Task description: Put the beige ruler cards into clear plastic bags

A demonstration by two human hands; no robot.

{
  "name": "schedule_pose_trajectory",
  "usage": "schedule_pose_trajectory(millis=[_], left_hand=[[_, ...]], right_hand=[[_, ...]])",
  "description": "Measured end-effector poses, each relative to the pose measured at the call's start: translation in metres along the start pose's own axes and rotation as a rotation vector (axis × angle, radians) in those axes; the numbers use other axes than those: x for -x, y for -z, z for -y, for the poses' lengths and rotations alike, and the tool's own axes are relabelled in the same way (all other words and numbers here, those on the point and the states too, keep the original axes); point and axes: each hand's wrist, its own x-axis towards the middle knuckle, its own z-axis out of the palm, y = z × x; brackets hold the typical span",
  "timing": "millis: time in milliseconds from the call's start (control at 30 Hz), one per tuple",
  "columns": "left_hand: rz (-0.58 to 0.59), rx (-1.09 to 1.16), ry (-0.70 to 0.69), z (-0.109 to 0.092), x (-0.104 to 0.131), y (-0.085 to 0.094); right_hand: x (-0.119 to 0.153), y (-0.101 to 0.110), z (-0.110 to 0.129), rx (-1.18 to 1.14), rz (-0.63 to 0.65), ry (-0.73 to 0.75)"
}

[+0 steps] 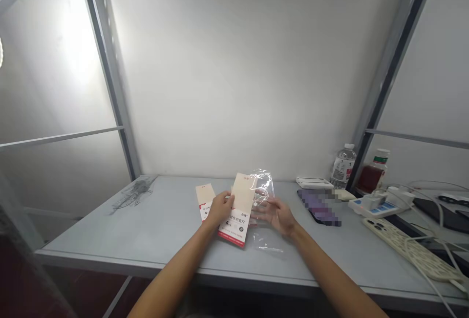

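Note:
My left hand (219, 209) grips the left edge of a beige and white printed card (242, 201) with a red strip along its bottom, thumb on the front. The card is tilted above the desk. Beside it, my right hand (280, 218) holds a clear plastic sleeve (267, 183), its thumb at the sleeve's right edge. The other fingers are stretched out and show through the film. The sleeve overlaps the card's right edge; whether any of the card is inside, I cannot tell. A second, similar card (205, 194) lies on the desk behind my left hand.
On the grey desk (110, 240), a purple-screened phone (317, 205) and a white box-like object (314, 183) lie to the right. Further right are a water bottle (343, 166), a red-filled bottle (372, 174), a power strip (381, 203), cables and a patterned phone case (410, 247).

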Motion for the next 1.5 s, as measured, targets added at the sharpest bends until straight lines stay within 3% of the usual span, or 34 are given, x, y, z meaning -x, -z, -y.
schedule_pose_trajectory(millis=[233,833,1033,1267,1400,1500], left_hand=[[-0.136,-0.138,-0.127,-0.006,0.005,-0.001],[-0.191,-0.219,-0.162,-0.007,0.009,-0.002],[-0.214,-0.199,-0.169,-0.008,0.01,-0.003],[-0.151,-0.109,-0.16,-0.012,0.015,-0.011],[-0.026,0.138,-0.185,-0.017,0.014,-0.013],[0.116,0.34,-0.098,-0.018,0.011,-0.01]], right_hand=[[0.0,-0.001,-0.003,0.005,0.002,-0.06],[0.0,-0.005,-0.017,0.173,0.048,-0.309],[0.001,-0.006,-0.017,0.217,0.067,-0.33],[0.002,-0.012,-0.023,0.296,0.064,-0.314],[0.0,-0.011,-0.022,0.339,0.018,-0.201],[0.0,-0.007,-0.017,0.413,-0.024,-0.088]])
